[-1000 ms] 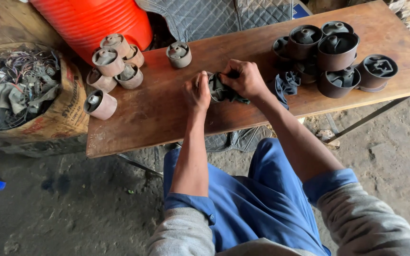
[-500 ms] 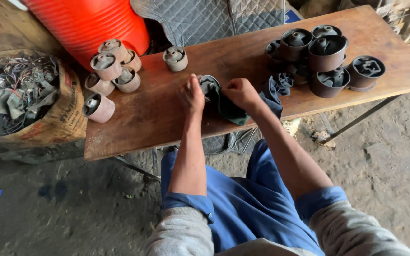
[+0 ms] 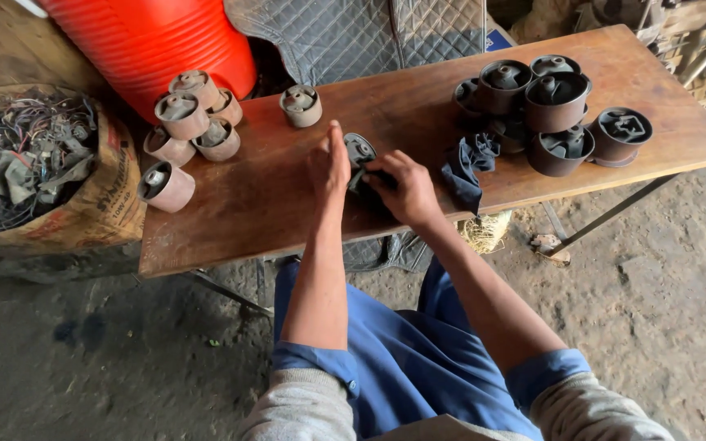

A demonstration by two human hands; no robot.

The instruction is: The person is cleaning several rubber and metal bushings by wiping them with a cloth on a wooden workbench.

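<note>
**Both hands on one rubber bushing, mid-board**

My right hand [image 3: 404,189] is clenched around the dark bushing [image 3: 360,152], gripping its lower side. My left hand [image 3: 330,166] is flat against its left flank, fingers straight and pointing away from me; bracing, not wrapped around it.

The bushing is tipped on edge on the wooden board [image 3: 288,196], round face showing towards the far-left, so its axis runs roughly away from me and leftward. It sits between the two hands, touching both, just beyond my right knuckles. Right hand carries the grip; left is only alongside.

Outward from there:
- dark rag [image 3: 469,166] just right of my right hand, draped over the near edge
- stack of dark bushings [image 3: 551,106] further right, well apart
- single rusty bushing [image 3: 301,106] just beyond the hands
- cluster of rusty bushings [image 3: 185,135] at the left end
- red barrel [image 3: 157,37] behind that cluster
- sack of scrap wire [image 3: 34,155] off the board, far left
</note>
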